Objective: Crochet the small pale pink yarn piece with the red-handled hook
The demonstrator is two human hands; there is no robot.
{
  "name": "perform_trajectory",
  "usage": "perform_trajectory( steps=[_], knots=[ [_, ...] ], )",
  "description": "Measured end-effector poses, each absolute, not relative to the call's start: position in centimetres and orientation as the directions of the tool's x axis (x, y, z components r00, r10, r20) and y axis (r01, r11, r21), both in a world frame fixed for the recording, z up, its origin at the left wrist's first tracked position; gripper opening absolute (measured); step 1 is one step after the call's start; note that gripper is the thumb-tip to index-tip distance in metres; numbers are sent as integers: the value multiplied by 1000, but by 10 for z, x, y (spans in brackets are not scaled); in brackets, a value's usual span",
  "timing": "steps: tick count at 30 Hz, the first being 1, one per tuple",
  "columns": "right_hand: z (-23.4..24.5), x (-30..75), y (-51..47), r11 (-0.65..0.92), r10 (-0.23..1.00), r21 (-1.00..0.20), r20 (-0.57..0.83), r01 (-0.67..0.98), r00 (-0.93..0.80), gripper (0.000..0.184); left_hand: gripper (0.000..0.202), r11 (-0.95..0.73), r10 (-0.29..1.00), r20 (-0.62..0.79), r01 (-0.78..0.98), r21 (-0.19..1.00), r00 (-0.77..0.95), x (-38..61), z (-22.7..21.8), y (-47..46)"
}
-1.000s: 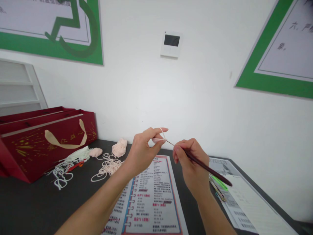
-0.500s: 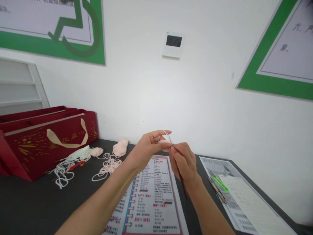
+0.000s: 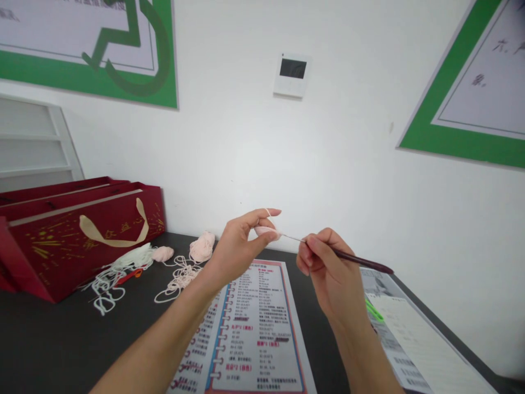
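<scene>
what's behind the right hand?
Visible around the right hand and wrist: white wall, dark tabletop, a printed sheet, a bright green object cut off by the wrist. Anything fully covered can't be told.
</scene>
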State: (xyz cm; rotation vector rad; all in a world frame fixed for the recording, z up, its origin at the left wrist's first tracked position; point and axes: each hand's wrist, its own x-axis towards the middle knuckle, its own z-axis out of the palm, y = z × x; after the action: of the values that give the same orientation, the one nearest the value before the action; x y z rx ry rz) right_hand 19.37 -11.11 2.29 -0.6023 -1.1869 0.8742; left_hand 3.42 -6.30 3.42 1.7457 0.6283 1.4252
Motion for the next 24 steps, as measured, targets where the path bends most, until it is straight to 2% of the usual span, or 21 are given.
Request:
perform_trajectory(
  steps=[4, 9, 10, 12, 14, 16, 17, 19, 20, 21, 22, 24],
  knots=[
    [32, 207, -111, 497, 858, -821, 513, -282, 20, 14, 30, -476, 781, 509, -184, 860, 361, 33, 38, -65],
    [29, 204, -102, 391, 881, -823, 464, -412, -91, 17, 36, -311, 793, 431, -322, 894, 430, 40, 35, -66],
    [26, 201, -100, 416, 869, -816, 487, -402, -89, 18, 36, -287, 797, 422, -343, 894, 432, 42, 34, -66],
    [17, 193, -97, 571, 801, -769, 598, -288, -7, 16, 37, -258, 809, 411, -374, 891, 421, 46, 31, -66],
    [7, 188, -94, 768, 634, -639, 768, 38, 95, 12, 38, -240, 821, 406, -402, 883, 401, 50, 29, -66],
    [-2, 187, -91, 825, 375, -351, 926, 443, 36, 13, 38, -219, 829, 402, -435, 873, 389, 53, 27, -66],
    [-6, 188, -89, 804, 252, -189, 967, 563, -35, 17, 37, -198, 830, 393, -450, 871, 396, 53, 28, -66],
    [-10, 190, -86, 770, 69, 48, 985, 636, -158, 26, 36, -129, 823, 361, -474, 871, 439, 52, 28, -65],
    [-10, 192, -85, 776, 31, 90, 983, 624, -180, 28, 36, -85, 813, 340, -482, 872, 472, 51, 29, -64],
    [-10, 193, -84, 804, 38, 72, 984, 591, -172, 28, 36, -40, 802, 321, -490, 871, 504, 49, 30, -63],
    [-9, 194, -84, 845, 92, -1, 986, 535, -142, 27, 36, -1, 790, 307, -499, 867, 531, 47, 30, -62],
    [-5, 196, -85, 898, 289, -249, 955, 363, -60, 19, 36, 46, 776, 294, -516, 855, 558, 43, 31, -58]
  ],
)
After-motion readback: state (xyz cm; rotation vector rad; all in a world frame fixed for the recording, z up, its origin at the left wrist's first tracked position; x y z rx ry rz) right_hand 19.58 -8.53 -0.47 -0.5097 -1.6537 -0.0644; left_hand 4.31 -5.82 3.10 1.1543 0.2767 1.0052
